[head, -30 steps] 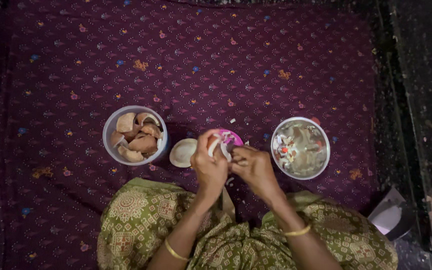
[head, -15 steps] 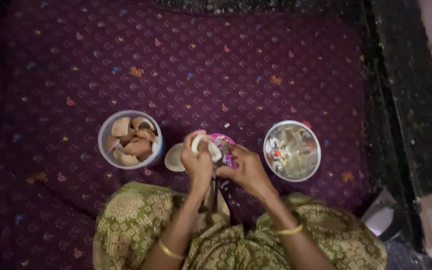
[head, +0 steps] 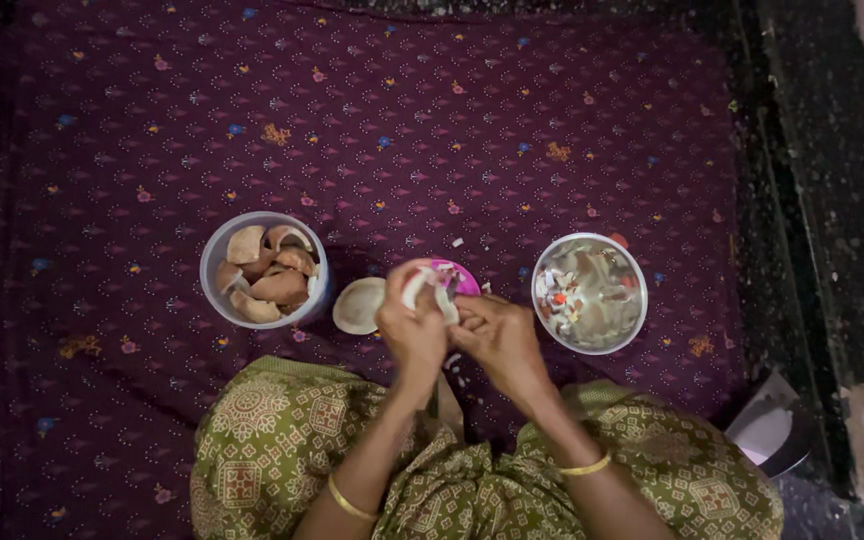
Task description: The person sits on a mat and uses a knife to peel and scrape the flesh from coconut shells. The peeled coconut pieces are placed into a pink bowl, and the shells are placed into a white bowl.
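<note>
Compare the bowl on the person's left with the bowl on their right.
The left bowl holds large brown and cream curved shell-like pieces, piled to the rim; the right bowl holds small thin pale scraps with red bits, lying lower. The left bowl looks pale and translucent, the right one shiny metal. Both are round, upright, and rest on the purple patterned cloth.

Bowls (head: pixel 264 270) flanking, open cloth (head: pixel 432 130) beyond

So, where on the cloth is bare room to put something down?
The purple cloth is bare across the whole stretch beyond both bowls, and left of the bowl of shell pieces. It is crowded near the left hand and right hand: the pale half shell, the pink dish and the steel bowl sit close together.
</note>
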